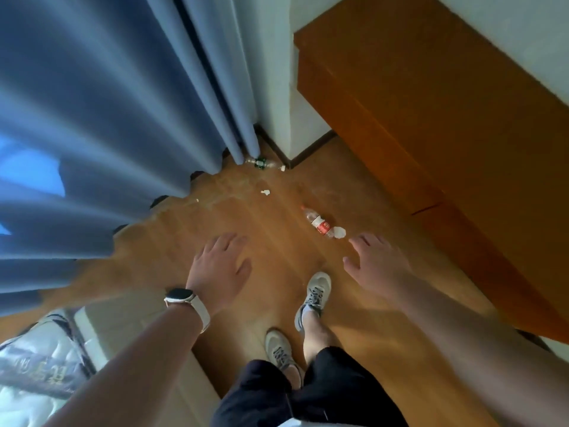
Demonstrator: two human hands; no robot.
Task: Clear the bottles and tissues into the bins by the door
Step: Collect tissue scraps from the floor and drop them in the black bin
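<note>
reaching out now, both hands empty: left hand [220, 266] and right hand [377, 263] spread above the floor [271, 229]. red-label bottle [318, 222] lies ahead, tissue [339, 232] touching it. next up, i'd say: stoop and grab.

Single head-worn wide-angle view, aimed steeply down from standing height at the wooden floor [246, 229]; no second view.

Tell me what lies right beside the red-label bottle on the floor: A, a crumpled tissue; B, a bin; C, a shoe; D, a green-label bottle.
A: a crumpled tissue lies against the end of the red-label bottle; the green-label bottle is far off by the curtain.
</note>
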